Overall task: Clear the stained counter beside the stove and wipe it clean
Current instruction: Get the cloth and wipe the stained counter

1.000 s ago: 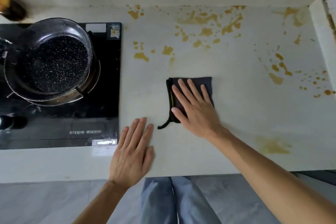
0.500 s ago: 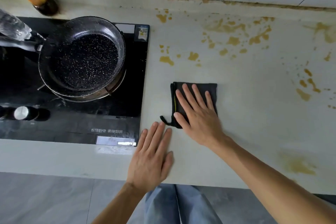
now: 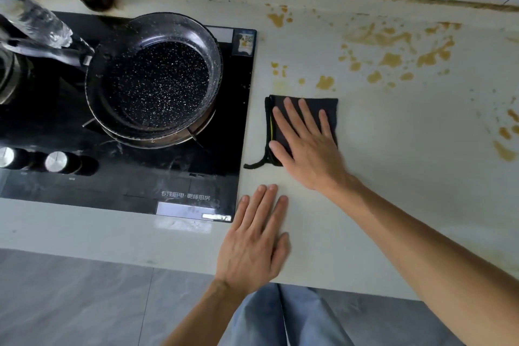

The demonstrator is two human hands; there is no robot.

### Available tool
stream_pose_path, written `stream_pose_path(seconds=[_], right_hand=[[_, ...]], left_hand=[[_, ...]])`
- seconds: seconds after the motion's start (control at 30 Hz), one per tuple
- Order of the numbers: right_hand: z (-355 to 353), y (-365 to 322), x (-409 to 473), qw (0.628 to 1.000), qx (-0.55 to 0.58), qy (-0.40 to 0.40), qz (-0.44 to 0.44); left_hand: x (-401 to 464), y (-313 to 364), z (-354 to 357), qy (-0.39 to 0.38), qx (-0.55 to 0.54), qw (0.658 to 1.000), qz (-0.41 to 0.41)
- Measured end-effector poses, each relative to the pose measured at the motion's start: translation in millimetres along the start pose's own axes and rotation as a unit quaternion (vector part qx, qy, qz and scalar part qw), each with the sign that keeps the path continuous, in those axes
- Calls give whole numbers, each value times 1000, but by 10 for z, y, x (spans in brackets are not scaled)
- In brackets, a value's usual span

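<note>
At frame centre, right hand (image 3: 306, 143), fingers spread, presses the folded black cloth (image 3: 330, 109) flat; wiping underway, sweep next toward the upper-right brown stains (image 3: 393, 59).

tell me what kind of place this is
Most likely a home kitchen: a black glass stove with a speckled pan on its burner, and a pale counter splashed with brownish stains.

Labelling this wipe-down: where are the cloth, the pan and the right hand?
cloth (image 3: 330, 108): head view, bare top-right corner.
pan (image 3: 157, 84): head view, speckled inside base.
right hand (image 3: 311, 146): head view, back of hand.
</note>
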State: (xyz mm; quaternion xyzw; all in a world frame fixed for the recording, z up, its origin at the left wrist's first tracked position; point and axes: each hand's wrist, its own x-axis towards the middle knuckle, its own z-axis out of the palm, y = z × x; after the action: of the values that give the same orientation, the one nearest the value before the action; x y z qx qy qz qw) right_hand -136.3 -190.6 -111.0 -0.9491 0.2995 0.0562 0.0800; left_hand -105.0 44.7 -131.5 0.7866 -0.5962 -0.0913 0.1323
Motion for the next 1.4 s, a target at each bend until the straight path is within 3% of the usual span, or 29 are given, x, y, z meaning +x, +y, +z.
stream_pose_path(seconds=[0.13,0.33,0.47,0.57,0.73,0.9,1.03,1.23,1.4], right_hand=[[140,-113,-530,1000,-9,6,-18],[-40,-27,389,998,7,-12,-61],[-122,226,742,1000,27,-12,5],[-84,348,457,998,30,9,63],[52,560,-280,999,4,8,35],[-102,796,380,995,26,7,94],[-149,556,824,990,37,25,136],[54,136,442,999,7,31,-5],[-121,336,1188,999,34,10,-10]], left_hand=[[-2,-2,4,9,3,1000,3],[-2,0,8,1,1,1000,6],[10,4,-45,-1,-7,1000,3],[28,61,-90,-10,-17,1000,-18],[251,157,-181,27,-38,997,-60],[651,127,-197,26,-31,995,-87],[703,121,-31,27,-4,996,-88],[647,110,139,50,15,995,-87],[647,88,225,77,11,993,-86]])
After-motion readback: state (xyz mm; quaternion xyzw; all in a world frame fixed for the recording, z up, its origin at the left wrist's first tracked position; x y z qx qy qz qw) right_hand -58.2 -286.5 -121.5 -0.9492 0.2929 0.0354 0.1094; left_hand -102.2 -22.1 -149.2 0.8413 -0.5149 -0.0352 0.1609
